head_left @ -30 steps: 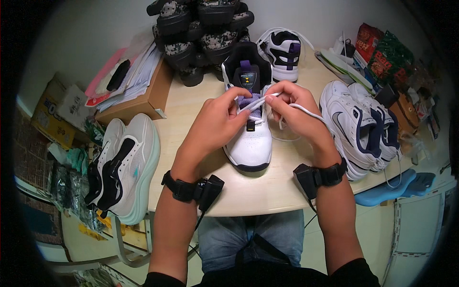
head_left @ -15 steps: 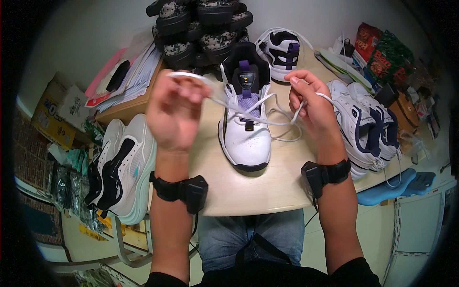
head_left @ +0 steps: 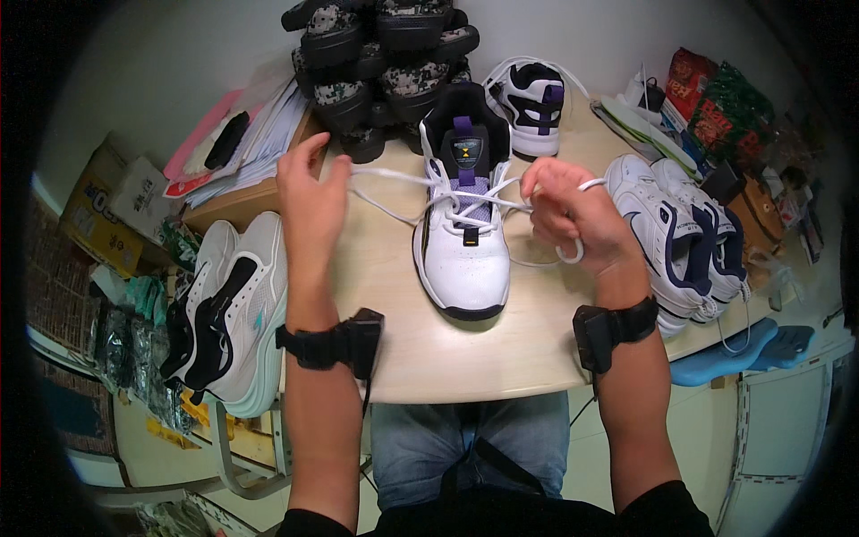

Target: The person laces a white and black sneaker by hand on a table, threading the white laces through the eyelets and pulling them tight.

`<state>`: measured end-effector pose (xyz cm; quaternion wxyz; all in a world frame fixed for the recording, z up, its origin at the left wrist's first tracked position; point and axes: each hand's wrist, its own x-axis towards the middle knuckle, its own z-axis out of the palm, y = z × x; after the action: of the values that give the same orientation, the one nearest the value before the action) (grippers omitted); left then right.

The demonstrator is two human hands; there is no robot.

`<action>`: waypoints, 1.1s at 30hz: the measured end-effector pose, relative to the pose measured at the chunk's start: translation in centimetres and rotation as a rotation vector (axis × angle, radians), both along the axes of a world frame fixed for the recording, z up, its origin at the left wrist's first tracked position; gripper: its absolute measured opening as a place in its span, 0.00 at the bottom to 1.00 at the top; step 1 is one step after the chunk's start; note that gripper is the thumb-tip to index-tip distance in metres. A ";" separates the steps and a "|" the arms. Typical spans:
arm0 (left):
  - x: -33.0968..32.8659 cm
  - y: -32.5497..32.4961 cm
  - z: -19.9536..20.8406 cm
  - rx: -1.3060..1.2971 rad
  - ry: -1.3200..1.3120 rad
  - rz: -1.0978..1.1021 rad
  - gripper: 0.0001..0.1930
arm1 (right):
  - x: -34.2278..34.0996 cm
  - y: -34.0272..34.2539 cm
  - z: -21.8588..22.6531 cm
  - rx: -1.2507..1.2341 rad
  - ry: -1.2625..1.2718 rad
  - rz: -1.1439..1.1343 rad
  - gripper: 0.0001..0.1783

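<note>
A white high-top sneaker point(head_left: 461, 273) with black lining and a purple tongue stands upright in front of me, toe toward me. Its white shoelace point(head_left: 394, 172) is threaded through the upper eyelets, with loose ends to both sides. To the left of the shoe is my left hand point(head_left: 310, 201), thumb and fingers apart; a lace loop reaches its thumb, and I see no grip on it. At the shoe's right, my right hand point(head_left: 577, 215) has curled fingers closed on the other lace end, part of which loops around and hangs below the hand.
Behind stands the matching sneaker point(head_left: 530, 112), beside stacked camouflage shoes point(head_left: 340, 54). White-and-navy sneakers point(head_left: 667, 233) occupy the table's right side. Light mesh sneakers point(head_left: 246, 313) sit at the left, below a box of papers point(head_left: 259, 134). Insoles point(head_left: 644, 134) and snack bags point(head_left: 729, 107) lie back right.
My left hand has turned and its fingers have spread, with the lace now sagging in a loop beside it. My right hand has lowered slightly and moved left, its fingers curling inward.
</note>
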<state>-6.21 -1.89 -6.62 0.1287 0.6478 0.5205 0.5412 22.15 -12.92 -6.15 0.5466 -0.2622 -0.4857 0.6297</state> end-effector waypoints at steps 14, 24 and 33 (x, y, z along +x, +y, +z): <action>6.4 -3.6 -1.1 0.158 0.320 -0.651 0.08 | -0.6 -0.5 -0.4 -0.003 -0.166 0.226 0.13; -3.0 2.0 -0.5 0.166 -0.243 0.270 0.17 | -1.6 0.1 0.3 -0.123 -0.024 -0.130 0.08; 6.0 -5.4 0.7 -0.044 0.270 -0.843 0.11 | -3.0 0.1 -0.6 -0.020 -0.120 -0.032 0.08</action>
<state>-0.19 -7.27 -5.92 0.2828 0.8654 0.2345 0.3406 19.14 -12.83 -6.80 0.5236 -0.3127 -0.5071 0.6090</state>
